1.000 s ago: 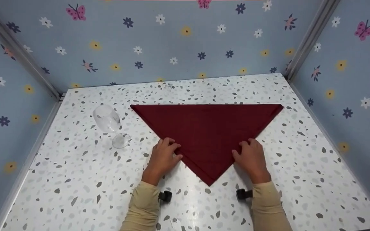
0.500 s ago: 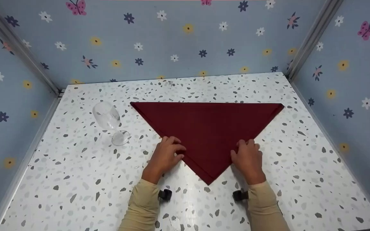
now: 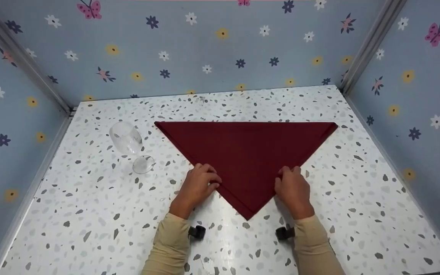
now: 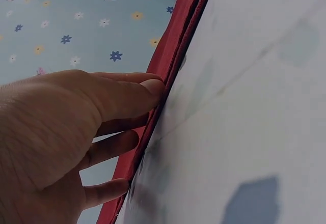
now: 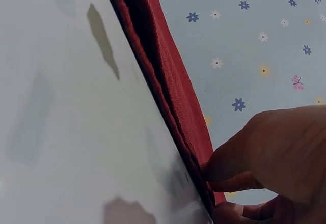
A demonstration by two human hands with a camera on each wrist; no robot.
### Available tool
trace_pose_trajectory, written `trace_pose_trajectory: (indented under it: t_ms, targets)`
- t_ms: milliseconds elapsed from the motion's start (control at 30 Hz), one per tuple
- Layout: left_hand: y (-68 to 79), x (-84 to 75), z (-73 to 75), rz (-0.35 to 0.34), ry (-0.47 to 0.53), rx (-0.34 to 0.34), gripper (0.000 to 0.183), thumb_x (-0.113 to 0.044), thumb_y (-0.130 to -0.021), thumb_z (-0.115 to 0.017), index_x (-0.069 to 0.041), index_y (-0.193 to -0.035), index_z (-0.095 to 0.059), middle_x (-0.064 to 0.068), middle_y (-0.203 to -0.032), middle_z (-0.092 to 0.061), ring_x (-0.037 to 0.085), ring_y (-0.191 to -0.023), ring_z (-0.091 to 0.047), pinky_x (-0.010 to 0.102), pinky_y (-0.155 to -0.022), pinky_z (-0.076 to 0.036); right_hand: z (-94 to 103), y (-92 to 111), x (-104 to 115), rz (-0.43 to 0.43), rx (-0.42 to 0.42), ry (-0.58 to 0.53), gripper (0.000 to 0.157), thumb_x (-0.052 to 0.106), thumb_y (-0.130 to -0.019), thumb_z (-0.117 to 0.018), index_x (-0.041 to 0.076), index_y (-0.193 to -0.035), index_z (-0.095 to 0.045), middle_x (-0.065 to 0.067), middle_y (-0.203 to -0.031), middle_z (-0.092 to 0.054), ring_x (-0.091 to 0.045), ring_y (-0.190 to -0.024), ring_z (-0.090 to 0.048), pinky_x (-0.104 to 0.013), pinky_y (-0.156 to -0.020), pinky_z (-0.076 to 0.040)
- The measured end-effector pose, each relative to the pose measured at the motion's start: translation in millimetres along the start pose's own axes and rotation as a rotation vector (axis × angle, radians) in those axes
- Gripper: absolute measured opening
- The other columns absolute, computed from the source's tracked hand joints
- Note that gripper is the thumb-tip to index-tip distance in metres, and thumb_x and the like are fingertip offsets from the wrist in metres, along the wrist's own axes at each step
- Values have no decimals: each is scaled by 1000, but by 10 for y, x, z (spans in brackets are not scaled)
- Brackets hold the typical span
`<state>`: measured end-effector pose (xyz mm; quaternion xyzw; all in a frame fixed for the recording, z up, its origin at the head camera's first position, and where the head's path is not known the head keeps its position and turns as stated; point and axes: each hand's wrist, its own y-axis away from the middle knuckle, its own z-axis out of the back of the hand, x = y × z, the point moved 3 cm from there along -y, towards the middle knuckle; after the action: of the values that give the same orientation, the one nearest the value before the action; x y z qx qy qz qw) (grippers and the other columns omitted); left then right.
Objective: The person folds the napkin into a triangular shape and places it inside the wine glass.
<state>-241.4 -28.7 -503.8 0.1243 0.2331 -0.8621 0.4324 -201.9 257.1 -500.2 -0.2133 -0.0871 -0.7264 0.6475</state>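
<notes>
A: What could go sideways here? That table looks slick.

B: Yeah, shiny. If it's as smooth as it looks, an uneven tug could skid the cloth crooked. It's lying flat around mid-table, folded into a triangle, long edge away from the person, point towards them.

A: And the layers?

B: My main worry. From the right wrist you can see the edge gaping between them, so a shallow grip might catch just one and the rest would slip.

A: Glass?

B: Looks upright, just off the cloth's left corner, not touching. A wide swing of the left arm or a flicked corner could tip it.

A: What are the hands doing?

B: Left hand is on the lower left edge, fingers bent, thumb nearly meeting them in what looks like a light pinch. Right hand pinches the lower right edge, fingers curled tighter. Can't tell how many layers either has. If one pulls ahead of the other, I'd bet on wrinkles.

A: And those black gadgets at the cuffs?

B: One each side of the point. If the wrists close in, they might drag it.
</notes>
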Motion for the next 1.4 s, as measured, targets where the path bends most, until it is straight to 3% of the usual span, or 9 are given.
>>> trace_pose_trajectory:
  t_ms: [367,600,733,900,1100,1400]
  targets:
    - [-7,-6,-30,21,9,-16,3,-16,-88,-78,-13,-89,-77,1,-97,-61,21,-90,-53,36,-75,-48,15,1,1,-13,12,-42,15,10,-92,-66,2,-104,-68,-19,-98,-59,-36,-76,-62,-51,-65,-51]
    - [0,2,-41,67,1,-6,18,-16,-88,-78,-12,-106,-77,3,-97,-57,20,-90,-51,36,-77,-47,12,-13,1,-20,34,-51,14,10,-93,-64,3,-104,-69,-16,-96,-62,-35,-83,-63,-51,-69,-51]
    - [7,4,-43,87,-5,-6,20,-19,-90,-77,-11,-108,-77,4,-99,-57,21,-92,-50,36,-78,-48,7,-4,-1,-35,62,-63,15,10,-92,-62,4,-103,-70,-15,-96,-65,-33,-87,-63,-50,-71,-51]
    - [1,23,-32,130,8,-22,22,-22,-91,-76,-11,-110,-75,6,-106,-56,23,-98,-50,38,-82,-48,-1,-14,-1,-46,83,-86,14,9,-89,-62,5,-100,-71,-12,-94,-66,-31,-85,-64,-49,-70,-52]
    - [4,23,-12,134,-16,-12,27,-23,-90,-77,-10,-114,-74,12,-124,-57,30,-112,-50,45,-93,-47,-5,-18,1,-53,125,-96,11,10,-88,-63,6,-97,-69,-8,-91,-64,-26,-80,-62,-46,-68,-50]
    - [31,40,43,133,-10,83,38,-32,-88,-78,-12,-120,-72,13,-137,-56,32,-127,-48,49,-101,-43,112,57,44,8,42,42,19,18,-87,-73,1,-96,-70,-14,-91,-59,-33,-82,-58,-49,-66,-49]
